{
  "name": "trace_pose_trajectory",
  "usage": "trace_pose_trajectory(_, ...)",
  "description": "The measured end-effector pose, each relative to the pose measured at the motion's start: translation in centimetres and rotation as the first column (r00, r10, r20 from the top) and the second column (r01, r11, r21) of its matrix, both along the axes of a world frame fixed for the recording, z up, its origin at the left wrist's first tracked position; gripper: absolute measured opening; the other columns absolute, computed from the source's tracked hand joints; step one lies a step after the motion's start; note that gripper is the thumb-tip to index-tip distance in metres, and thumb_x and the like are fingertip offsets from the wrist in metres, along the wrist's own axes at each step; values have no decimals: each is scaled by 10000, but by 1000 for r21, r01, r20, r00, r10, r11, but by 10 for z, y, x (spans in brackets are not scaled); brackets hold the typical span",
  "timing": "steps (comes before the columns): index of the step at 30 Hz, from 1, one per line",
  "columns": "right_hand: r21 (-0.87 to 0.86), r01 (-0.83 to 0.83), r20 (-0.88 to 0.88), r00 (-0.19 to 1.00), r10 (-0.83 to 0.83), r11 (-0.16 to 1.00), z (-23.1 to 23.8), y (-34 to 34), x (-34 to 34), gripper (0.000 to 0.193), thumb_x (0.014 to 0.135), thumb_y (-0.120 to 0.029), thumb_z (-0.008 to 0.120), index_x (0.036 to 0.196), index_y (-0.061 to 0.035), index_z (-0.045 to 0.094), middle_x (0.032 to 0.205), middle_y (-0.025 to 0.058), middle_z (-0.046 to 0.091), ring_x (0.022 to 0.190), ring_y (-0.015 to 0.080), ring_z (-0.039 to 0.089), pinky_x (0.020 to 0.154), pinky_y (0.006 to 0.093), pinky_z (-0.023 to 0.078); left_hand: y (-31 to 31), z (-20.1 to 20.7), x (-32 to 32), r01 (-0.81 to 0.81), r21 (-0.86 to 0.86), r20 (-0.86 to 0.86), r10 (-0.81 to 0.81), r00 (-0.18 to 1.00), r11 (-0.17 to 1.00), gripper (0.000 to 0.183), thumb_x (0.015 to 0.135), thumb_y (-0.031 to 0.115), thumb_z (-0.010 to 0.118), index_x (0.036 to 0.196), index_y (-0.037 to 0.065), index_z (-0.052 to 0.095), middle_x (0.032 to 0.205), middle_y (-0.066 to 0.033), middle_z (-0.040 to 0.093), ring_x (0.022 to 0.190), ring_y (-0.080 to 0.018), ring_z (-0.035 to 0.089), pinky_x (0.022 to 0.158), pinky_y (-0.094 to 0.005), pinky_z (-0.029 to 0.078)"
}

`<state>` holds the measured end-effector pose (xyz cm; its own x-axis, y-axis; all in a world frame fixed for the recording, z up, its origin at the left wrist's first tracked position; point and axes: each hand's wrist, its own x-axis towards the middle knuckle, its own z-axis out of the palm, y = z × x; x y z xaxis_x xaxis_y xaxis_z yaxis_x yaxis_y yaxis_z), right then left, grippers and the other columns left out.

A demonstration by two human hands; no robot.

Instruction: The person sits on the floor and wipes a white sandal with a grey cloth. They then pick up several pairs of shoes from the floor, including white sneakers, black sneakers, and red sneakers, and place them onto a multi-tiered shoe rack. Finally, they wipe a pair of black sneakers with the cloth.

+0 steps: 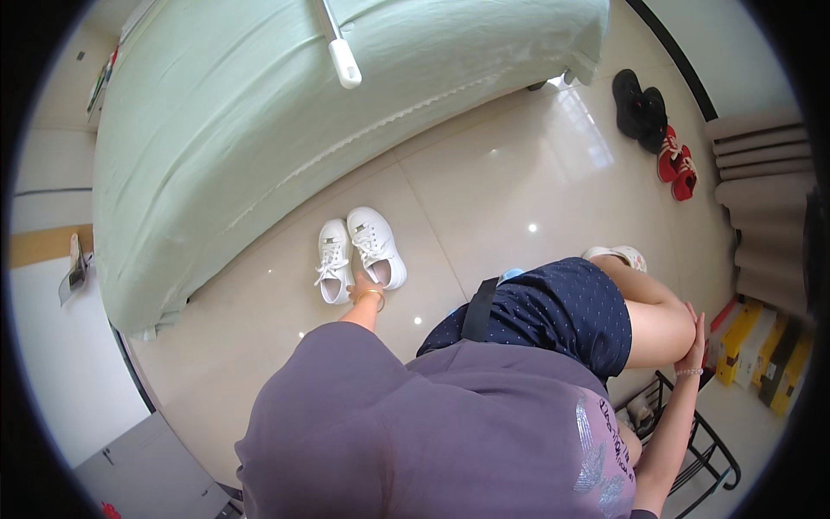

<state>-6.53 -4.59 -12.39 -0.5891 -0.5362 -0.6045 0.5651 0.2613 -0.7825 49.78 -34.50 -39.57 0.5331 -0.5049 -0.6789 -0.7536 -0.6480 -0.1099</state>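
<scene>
A pair of white lace-up sneakers stands side by side, toes pointing away from me: the left sneaker (333, 251) and the right sneaker (370, 235). My left hand (364, 284), with a gold bangle at its wrist, reaches down to their heels. Its fingers close on the inner heel edges where the two sneakers meet; the fingertips are partly hidden inside. Whether the soles touch the floor I cannot tell. My right hand (695, 340), wearing a beaded bracelet, lies on my bent right knee with its fingers stretched out and nothing in them.
A bed with a pale green cover (259, 121) spans the far left, a white-handled rod (344, 62) on it. Black slippers (640, 108) and red sneakers (676, 164) stand at the far right. A black metal rack (705, 441) and yellow boxes (739, 342) are beside me.
</scene>
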Motion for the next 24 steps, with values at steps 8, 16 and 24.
trace_pose_trajectory(8,41,94,-26,995,-93,995,-2,13,4,564,907,-405,427,1298,-6,349,1244,101,484,1121,198,482,963,333,368,-12,-120,129,99,56,-419,-67,905,994,652,678,344,737,1248,172,470,1237,-111,507,1144,-272,465,938,-373,367)
trace_pose_trajectory(16,189,218,-186,965,-184,957,-4,27,17,497,869,-366,513,1231,-30,453,1173,81,537,1062,166,507,923,294,379,-28,-149,98,196,-93,-317,-216,924,976,849,561,454,779,1222,12,479,1201,-177,523,1133,-293,485,950,-352,375)
trace_pose_trajectory(24,237,259,-390,908,-152,936,-14,41,24,484,847,-366,537,1211,-55,465,1137,63,543,1048,160,500,913,312,390,-27,-128,-37,131,-182,-153,-160,975,975,467,722,297,671,1009,-63,588,1041,-214,598,970,-298,589,803,-349,459)
